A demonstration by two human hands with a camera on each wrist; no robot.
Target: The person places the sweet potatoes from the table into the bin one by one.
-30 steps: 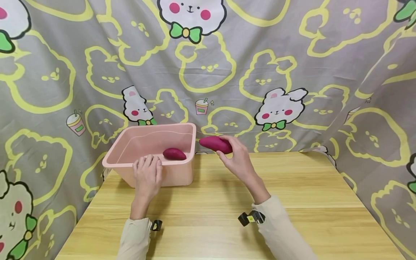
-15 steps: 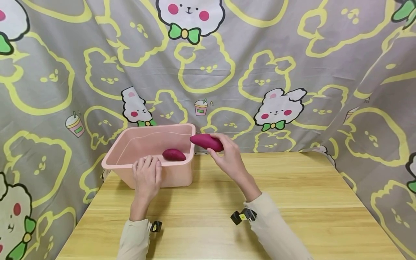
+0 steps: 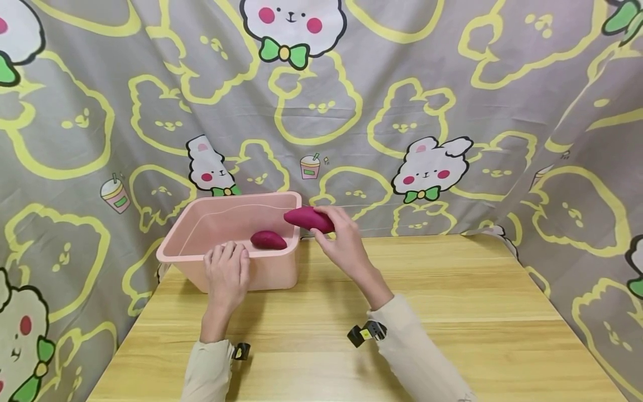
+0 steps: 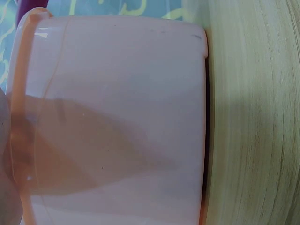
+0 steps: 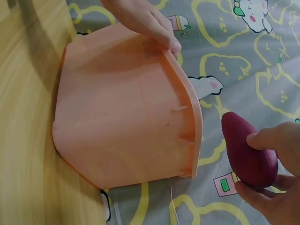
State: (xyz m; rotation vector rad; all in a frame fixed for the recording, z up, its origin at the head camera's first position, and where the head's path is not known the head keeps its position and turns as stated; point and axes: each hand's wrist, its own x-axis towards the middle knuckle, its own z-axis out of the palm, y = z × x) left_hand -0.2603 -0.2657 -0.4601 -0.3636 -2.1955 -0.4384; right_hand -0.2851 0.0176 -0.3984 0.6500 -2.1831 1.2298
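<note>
A pink plastic bin stands on the table at the left of the head view. My left hand grips its near rim, fingers hooked over the edge. Inside the bin lies one purple sweet potato, toward the right side. A second sweet potato is held in my right hand, its pointed end reaching over the bin's right rim. In the right wrist view, thumb and fingers pinch that sweet potato at its thicker end. The left wrist view is filled mostly by the bin's outer wall.
The wooden table extends in front of the bin and to its right. Grey cloth with yellow and white cartoon figures hangs behind and on both sides. Small black cameras sit on both wrists.
My right hand has moved left with the sweet potato, from beside the bin to over its right rim. The left hand keeps its hold on the near rim.
</note>
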